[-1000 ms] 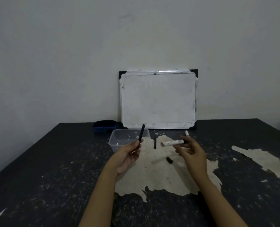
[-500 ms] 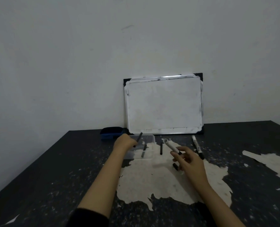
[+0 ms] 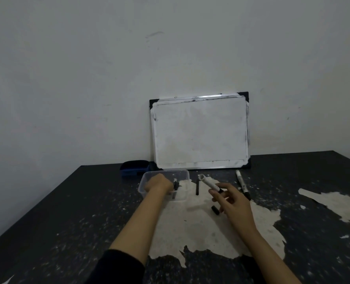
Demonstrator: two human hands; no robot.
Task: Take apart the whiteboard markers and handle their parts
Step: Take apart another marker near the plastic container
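The dark table [image 3: 47,212] spreads wide and bare to the left, its far edge meeting the wall, where a whiteboard [image 3: 199,133] leans. A worn pale patch [image 3: 190,228] lies between the forearms. The clear plastic container [image 3: 183,175] sits just in front of a blue eraser [image 3: 134,168]. The left hand [image 3: 157,184] reaches into the container, fingers curled around a thin black ink core [image 3: 176,185]. The right hand [image 3: 230,201] hovers above the patch, pinching a white marker barrel [image 3: 208,182], open end tilted up-left. 1 whole marker [image 3: 242,184], 1 black stick [image 3: 197,187] and 1 black cap [image 3: 215,210] lie near it.
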